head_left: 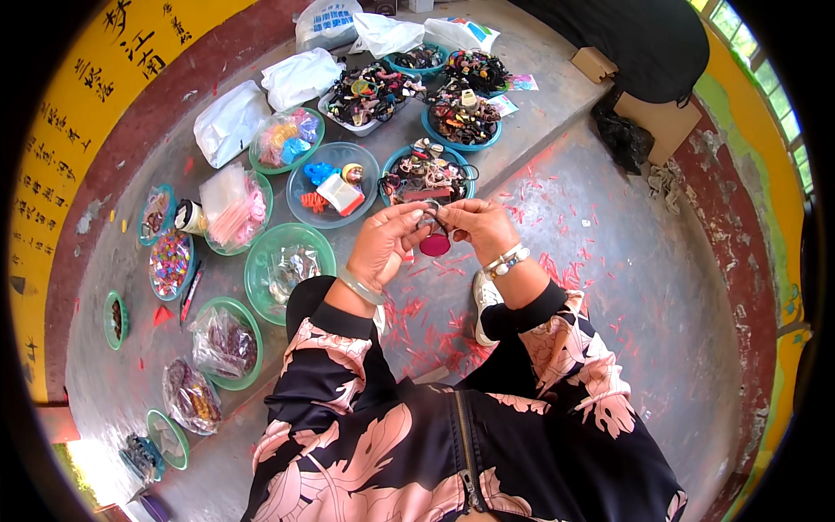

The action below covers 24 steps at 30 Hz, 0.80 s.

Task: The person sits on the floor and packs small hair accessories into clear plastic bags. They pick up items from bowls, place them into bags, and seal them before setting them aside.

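Bright daylight, lower-left glare, curved edges, black rim

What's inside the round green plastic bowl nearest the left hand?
The round green plastic bowl holds a crumpled clear plastic bag with pale contents, too blurred to name. The black-clothed knee hides part of its lower right; anything there or under the bag cannot be seen.

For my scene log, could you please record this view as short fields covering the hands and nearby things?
Left hand: pinching a thin dark band
Right hand: pinching the same band
Below band: magenta disc
Beyond hands: blue bowl of mixed small items
Left of hands: green bowl holding a clear plastic bag
Floor: gray, strewn with red scraps
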Tool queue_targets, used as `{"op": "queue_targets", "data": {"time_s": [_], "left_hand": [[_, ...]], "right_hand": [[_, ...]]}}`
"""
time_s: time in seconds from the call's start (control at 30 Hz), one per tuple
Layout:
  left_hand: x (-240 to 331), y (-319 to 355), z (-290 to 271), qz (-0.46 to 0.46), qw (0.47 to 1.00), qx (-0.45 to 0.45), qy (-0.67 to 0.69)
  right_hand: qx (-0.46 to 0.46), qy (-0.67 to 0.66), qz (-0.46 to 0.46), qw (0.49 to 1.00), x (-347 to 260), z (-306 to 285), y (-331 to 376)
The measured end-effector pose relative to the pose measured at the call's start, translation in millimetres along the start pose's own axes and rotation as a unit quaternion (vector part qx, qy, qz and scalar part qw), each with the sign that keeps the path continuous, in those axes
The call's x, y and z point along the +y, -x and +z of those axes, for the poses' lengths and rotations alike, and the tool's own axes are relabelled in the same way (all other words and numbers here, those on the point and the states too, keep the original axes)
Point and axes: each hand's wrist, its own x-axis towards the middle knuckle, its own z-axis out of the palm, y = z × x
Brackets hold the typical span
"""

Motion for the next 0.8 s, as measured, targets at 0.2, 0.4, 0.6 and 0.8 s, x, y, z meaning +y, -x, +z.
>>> {"op": "queue_targets", "data": {"time_s": [0.2, 0.4, 0.6, 0.8], "left_hand": [[2.7, 0.1, -0.6, -0.021, 1.000, 0.005, -0.010], [0.3, -0.7, 1.2, 0.024, 1.000, -0.007, 0.003], [1.4, -1.1, 2.5, 0.029, 0.999, 0.000, 0.017], [0.8, -1.9, 3.6, 0.019, 0.999, 0.001, 0.032]], "right_hand": [[-0.002, 0.018, -0.005, 1.000, -1.0, 3.6, 2.9], [0.011, 0.015, -0.024, 1.000, -2.8, 4.8, 3.8], [0.008, -0.030, -0.010, 0.999, -1.6, 5.2, 4.3], [0.008, -0.024, -0.015, 1.000, 1.2, 2.4, 2.1]]}}
